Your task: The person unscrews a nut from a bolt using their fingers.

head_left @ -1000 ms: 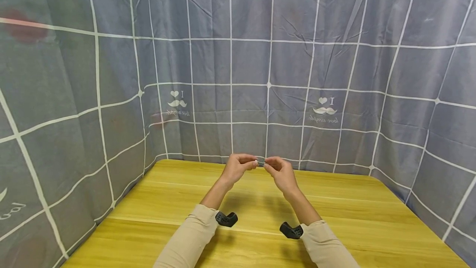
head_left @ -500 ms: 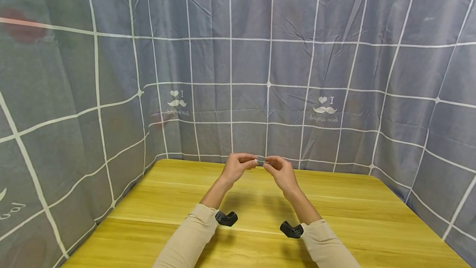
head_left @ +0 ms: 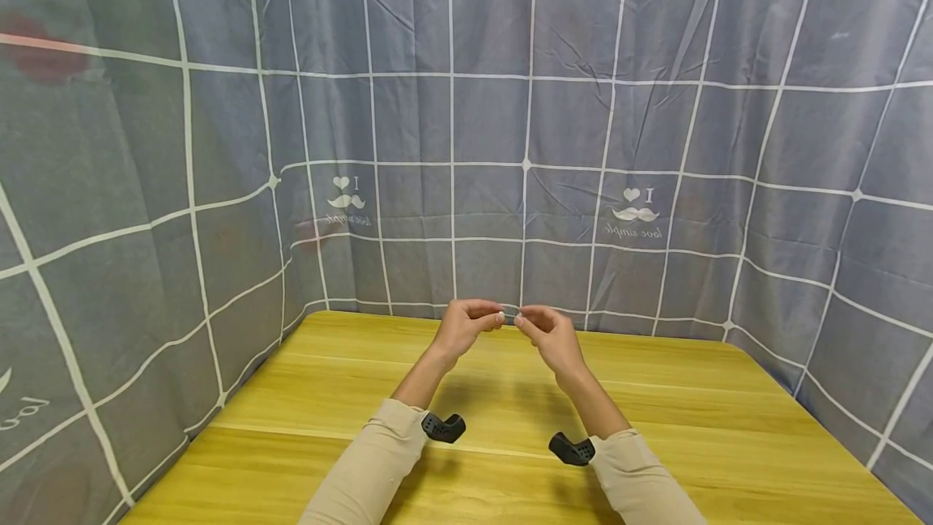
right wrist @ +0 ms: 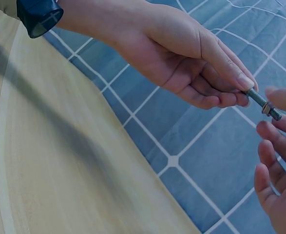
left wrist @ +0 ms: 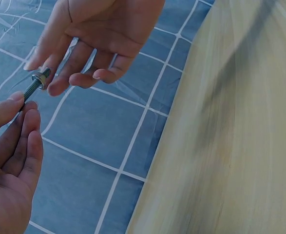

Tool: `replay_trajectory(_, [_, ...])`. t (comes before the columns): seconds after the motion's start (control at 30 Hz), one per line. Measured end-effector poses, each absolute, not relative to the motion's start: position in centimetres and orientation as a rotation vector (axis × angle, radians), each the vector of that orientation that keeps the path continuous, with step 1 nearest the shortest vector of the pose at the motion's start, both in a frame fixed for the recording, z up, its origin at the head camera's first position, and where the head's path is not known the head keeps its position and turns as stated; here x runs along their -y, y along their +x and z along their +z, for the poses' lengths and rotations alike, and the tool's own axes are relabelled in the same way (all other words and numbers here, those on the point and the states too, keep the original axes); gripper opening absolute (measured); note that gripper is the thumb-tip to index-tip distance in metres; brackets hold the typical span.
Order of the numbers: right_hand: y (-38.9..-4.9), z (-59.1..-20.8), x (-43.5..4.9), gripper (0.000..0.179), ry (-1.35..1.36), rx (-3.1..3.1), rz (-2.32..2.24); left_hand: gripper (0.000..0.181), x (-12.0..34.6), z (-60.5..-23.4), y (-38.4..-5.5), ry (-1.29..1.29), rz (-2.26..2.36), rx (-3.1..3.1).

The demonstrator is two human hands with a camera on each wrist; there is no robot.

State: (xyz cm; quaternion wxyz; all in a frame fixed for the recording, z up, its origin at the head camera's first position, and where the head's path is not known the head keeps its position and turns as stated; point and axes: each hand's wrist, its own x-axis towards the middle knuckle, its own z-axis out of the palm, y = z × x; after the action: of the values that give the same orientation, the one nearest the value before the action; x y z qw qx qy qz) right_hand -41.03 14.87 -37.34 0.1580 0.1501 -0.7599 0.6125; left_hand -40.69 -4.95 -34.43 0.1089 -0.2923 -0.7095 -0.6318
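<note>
A steel bolt point(left wrist: 32, 87) with a nut point(right wrist: 266, 107) on its thread is held up above the table's far edge. My left hand point(head_left: 457, 329) pinches one end of the bolt between thumb and fingers, hiding that end. On the other side, my right hand point(head_left: 551, 339) has its thumb and index finger around the nut and the free threaded tip. The right thumb point(left wrist: 35, 57) is stretched out just past the nut, and the index finger lies right by it. The remaining right fingers point(right wrist: 274, 161) are loosely bent and spread apart.
The yellow wood-grain table point(head_left: 503, 403) spreads under both forearms. A grey curtain point(head_left: 488, 128) with a white grid hangs behind and along both sides. Black wrist devices point(head_left: 445, 428) sit at the sleeve cuffs.
The right thumb has shifted slightly up and forward beside the bolt. The left hand keeps its hold and both arms stay almost in place.
</note>
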Motion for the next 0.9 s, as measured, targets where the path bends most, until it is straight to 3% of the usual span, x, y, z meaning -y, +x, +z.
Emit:
replay_trajectory(0.63, [-40.93,-37.10,-14.75,0.025,0.419,2.154,1.812,0.020,5.02,-34.26,-40.53,-0.869,-1.860,2.089])
replay_trajectory(0.9, [-40.90,-37.18,-14.90,0.034,0.400,2.161,1.824,0.020,4.98,-34.23,-40.49,-0.860,-1.864,2.091])
